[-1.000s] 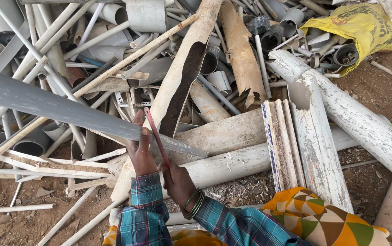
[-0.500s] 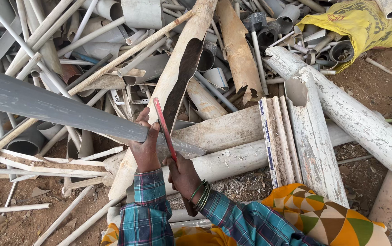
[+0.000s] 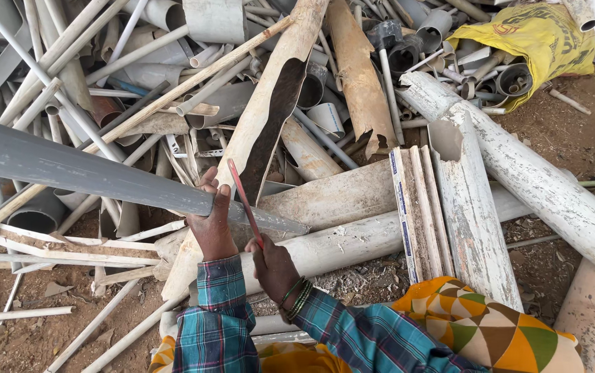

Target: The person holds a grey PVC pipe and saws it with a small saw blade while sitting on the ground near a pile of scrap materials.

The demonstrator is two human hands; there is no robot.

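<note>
- I see the long grey pipe point(image 3: 104, 173) lying slantwise across the heap, from the left edge down to its cut end near the middle, above a pale dirty pipe point(image 3: 353, 238).
- My left hand point(image 3: 211, 217) is clamped over the grey pipe near that end, fingers curled across its top.
- My right hand point(image 3: 273, 266) is closed around the lower end of a thin red saw blade point(image 3: 244, 200), which rests against the pipe just beside the left hand.
- Half a second ago the blade stood steeper and higher; now it leans further left with its tip lower, and the right hand sits slightly lower.
- Around lie split white pipes, a brown split pipe point(image 3: 270, 117) behind, a yellow sack point(image 3: 539, 41) top right, on red-brown earth point(image 3: 574, 138).
</note>
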